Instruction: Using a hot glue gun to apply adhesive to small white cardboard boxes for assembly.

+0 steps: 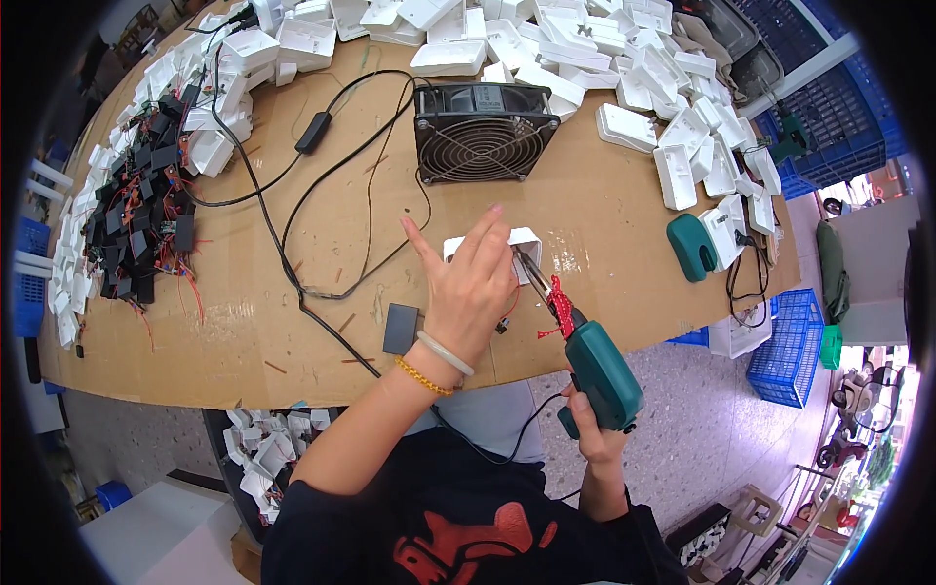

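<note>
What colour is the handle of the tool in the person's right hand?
Teal green, with red wrapping near its metal tip; the soldering tool shows best in the head view.

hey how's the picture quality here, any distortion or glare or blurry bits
Head view: strong fisheye bend, the table edge curves and dark corners ring the frame; even soft light, faint shadows; the fan and the left hand are sharp; daylight washes out the far right rim.
</note>
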Tool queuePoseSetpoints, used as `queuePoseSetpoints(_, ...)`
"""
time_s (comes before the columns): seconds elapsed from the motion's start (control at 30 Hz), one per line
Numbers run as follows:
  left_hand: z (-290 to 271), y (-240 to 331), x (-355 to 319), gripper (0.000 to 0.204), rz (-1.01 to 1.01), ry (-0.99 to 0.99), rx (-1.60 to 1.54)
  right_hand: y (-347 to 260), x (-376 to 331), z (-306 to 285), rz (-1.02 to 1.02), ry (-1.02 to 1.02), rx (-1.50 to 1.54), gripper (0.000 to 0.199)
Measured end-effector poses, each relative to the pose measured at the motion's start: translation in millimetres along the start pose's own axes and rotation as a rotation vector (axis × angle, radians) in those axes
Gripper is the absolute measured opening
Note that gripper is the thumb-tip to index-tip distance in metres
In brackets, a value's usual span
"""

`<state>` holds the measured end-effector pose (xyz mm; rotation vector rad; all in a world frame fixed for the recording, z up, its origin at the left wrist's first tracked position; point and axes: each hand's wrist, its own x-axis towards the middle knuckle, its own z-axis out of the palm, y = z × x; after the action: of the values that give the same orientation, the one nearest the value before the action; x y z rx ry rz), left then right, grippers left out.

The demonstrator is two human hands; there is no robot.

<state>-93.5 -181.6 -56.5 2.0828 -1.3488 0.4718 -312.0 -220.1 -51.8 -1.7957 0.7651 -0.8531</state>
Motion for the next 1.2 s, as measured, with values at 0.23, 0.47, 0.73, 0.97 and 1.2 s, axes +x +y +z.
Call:
queuePoseSetpoints(0.23,-1,0,1,0.009,-0.004,-0.008,-0.007,2,-1,-3,0.008,-0.026,-0.030,0.011)
queuePoseSetpoints(0.47,-1,1,0,0.009,-0.001,-0.005,0.000,5,1,-4,-0.053,-0.046,-0.080,0.011)
queuePoseSetpoints(0.73,-1,1,0,0.007,0.003,-0.010,0.008,4,-1,-3,-0.015,-0.012,-0.030,0.011)
queuePoseSetpoints(0.97,-1,-2,1,0.006,-0.004,-0.006,-0.001,3,-7,-8,0.008,-0.019,0.009,0.015)
queuePoseSetpoints(1.2,1,0,-1,0.011,-0.004,0.005,0.012,17,-3,-21,0.090,0.022,0.551,0.058)
